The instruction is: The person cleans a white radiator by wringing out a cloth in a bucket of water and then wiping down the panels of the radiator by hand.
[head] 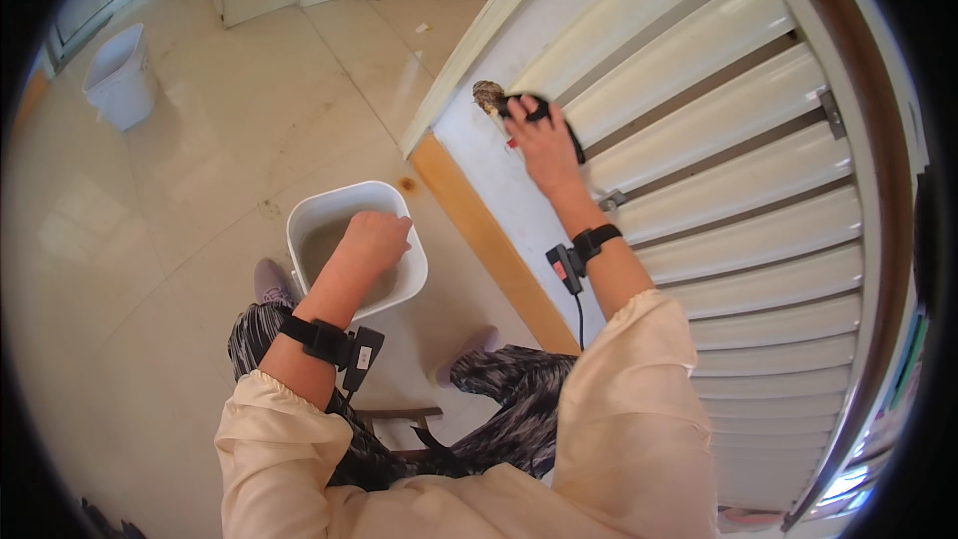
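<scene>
My right hand (542, 146) is on a dark cloth-like thing (575, 142), pressed against the end of a cream radiator (673, 90) with fingers spread over it. Beside its fingertips, a brown, rough-looking pipe end (489, 96) sticks out by the wall. A small red part (512, 143) shows under the hand. My left hand (378, 236) hangs over a white plastic bucket (413, 281) of murky water (322, 243), its fingers curled by the far right rim. Whether they grip the rim or hold something is hidden.
A second white bin (123, 86) stands on the tiled floor at the far left. Wooden skirting (486, 232) runs along the wall. A metal bracket (612, 201) is on the radiator near my right wrist. Part of a wooden stool (397, 413) shows between my legs.
</scene>
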`<state>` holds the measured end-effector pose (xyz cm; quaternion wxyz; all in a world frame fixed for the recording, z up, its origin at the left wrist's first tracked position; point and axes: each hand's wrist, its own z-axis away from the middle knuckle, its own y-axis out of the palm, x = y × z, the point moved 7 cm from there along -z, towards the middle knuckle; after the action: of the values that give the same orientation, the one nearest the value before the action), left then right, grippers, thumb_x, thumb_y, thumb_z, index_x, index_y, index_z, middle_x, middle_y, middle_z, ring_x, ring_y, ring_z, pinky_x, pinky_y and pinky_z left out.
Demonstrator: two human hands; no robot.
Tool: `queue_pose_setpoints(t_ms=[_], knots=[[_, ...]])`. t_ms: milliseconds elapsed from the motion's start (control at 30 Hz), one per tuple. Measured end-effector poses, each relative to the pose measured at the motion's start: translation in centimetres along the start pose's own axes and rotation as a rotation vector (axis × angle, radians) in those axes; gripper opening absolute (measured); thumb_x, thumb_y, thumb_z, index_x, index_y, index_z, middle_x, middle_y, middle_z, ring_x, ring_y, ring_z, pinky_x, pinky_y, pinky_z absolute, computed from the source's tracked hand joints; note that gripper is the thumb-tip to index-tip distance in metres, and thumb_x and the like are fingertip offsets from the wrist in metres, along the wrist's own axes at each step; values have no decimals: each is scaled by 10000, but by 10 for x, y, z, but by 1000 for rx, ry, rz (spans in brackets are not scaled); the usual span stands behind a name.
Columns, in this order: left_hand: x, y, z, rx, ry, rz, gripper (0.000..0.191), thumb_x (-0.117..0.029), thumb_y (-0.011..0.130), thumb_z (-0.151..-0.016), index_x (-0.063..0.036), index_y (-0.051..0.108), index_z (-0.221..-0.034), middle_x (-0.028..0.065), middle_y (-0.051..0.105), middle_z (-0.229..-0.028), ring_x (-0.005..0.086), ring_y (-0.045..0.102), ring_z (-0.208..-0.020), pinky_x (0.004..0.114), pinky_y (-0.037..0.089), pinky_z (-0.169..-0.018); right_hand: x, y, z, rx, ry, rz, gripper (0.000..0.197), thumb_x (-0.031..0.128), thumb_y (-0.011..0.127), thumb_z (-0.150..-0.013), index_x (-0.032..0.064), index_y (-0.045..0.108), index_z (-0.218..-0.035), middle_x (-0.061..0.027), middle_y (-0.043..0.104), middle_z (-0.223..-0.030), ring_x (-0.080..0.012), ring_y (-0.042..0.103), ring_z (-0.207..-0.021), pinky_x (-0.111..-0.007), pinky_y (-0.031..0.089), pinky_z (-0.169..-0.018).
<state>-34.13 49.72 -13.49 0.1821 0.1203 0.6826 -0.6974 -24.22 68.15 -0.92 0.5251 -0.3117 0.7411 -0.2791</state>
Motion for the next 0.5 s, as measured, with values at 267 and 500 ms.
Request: queue_pose_setpoints(t_ms=[267,500], knots=[[1,7,-2,99,7,-100,307,-310,649,-781,-92,630,-997,130,662,-890,301,633,-888,430,501,-761,-28,-63,17,1,-43,74,243,110,554,-774,110,632,-1004,-43,542,-1239,-237,447,-1195,-466,275,-1053],[4,12,1,72,9,-106,287,-316,629,-789,-90,638,-966,120,666,-914,308,631,-896,429,496,-776,-156,-229,-16,-222,190,554,483,31,516,-764,229,549,-1204,3,459,-1352,-204,459,-1208,-530,289,-1020]])
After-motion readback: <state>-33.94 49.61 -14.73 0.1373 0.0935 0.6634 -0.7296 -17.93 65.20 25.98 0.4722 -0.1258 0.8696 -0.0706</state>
